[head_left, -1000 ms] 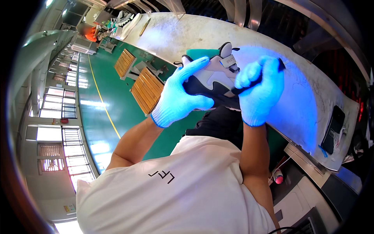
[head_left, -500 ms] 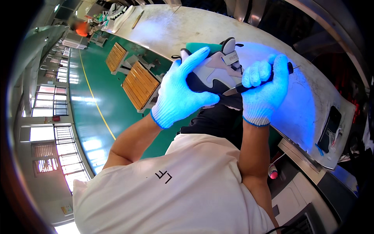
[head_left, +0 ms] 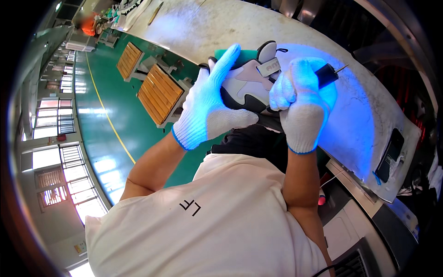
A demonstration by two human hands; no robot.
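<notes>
A grey and pale lilac sneaker (head_left: pixel 240 87) with dark trim is held near the table's edge. Something teal (head_left: pixel 249 56) shows at its opening, and a light tag (head_left: pixel 269 68) lies across it. My left hand (head_left: pixel 206 101), in a white knit glove under blue light, grips the shoe from the left, its thumb along the near side. My gloved right hand (head_left: pixel 302 99) is closed round a black-handled knife (head_left: pixel 326 75) against the shoe's right side. A thin metal spike points out of the handle's far end; my fingers hide the blade.
The worn pale table (head_left: pixel 221 25) curves from far left to right, lit blue beside my right hand. A black phone (head_left: pixel 392 147) lies at its right end. Slatted wooden-topped stands (head_left: pixel 160 94) are on the green floor at left. A person in orange (head_left: pixel 88 24) is far off.
My right hand has turned and moved slightly left over the shoe, so the blade seen before is now hidden and more handle shows. The left hand keeps its grip.
</notes>
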